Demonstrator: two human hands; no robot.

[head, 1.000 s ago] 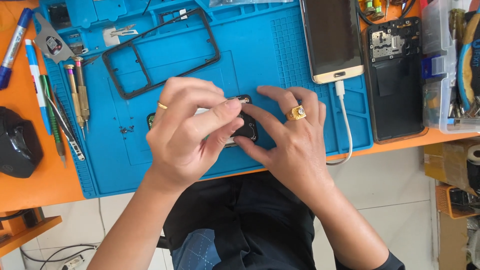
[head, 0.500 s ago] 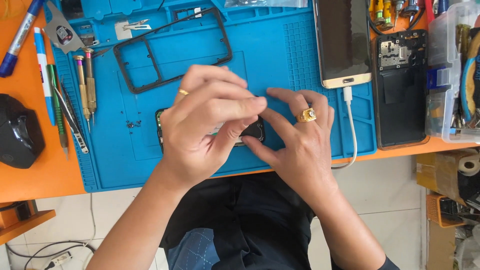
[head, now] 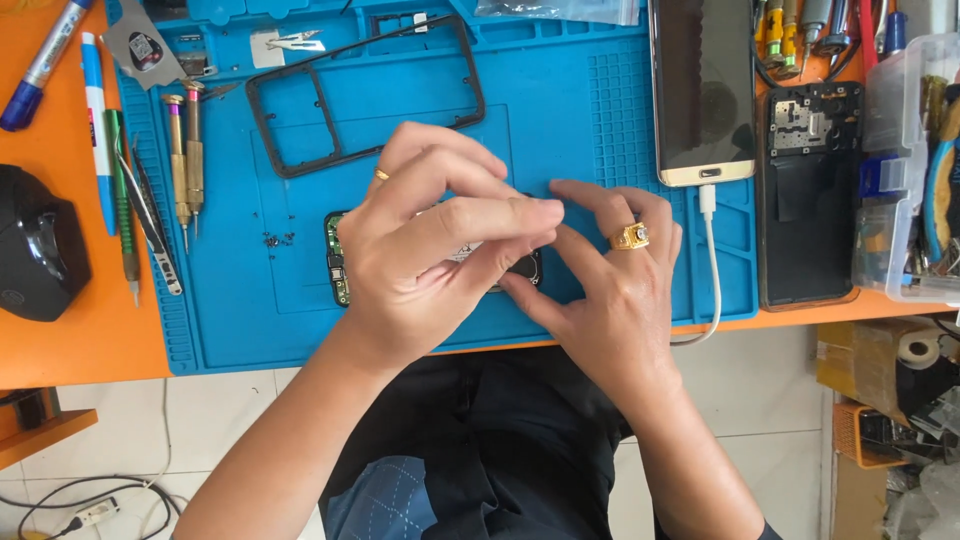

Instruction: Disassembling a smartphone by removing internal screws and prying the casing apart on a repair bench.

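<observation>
A small opened phone (head: pixel 336 262) with a green circuit board edge lies on the blue work mat (head: pixel 560 110). Both hands cover most of it. My left hand (head: pixel 430 255) arches over the phone with fingertips pressed down near its right end. My right hand (head: pixel 610 285), wearing a gold ring, holds the phone's dark right end (head: pixel 527 268) between thumb and fingers. What the fingertips do under the left hand is hidden.
A black phone frame (head: pixel 365 90) lies on the mat behind the hands, tiny screws (head: pixel 275 240) to the left. Screwdrivers (head: pixel 185 150), tweezers and pens lie at left by a black round object (head: pixel 40 250). A charging smartphone (head: pixel 702 90), an opened black phone (head: pixel 810 190) and a parts box (head: pixel 915 170) stand at right.
The view has shifted slightly, so the mat sits lower and to the right. Both hands stay on the small phone, the left fingers pressing a little further right.
</observation>
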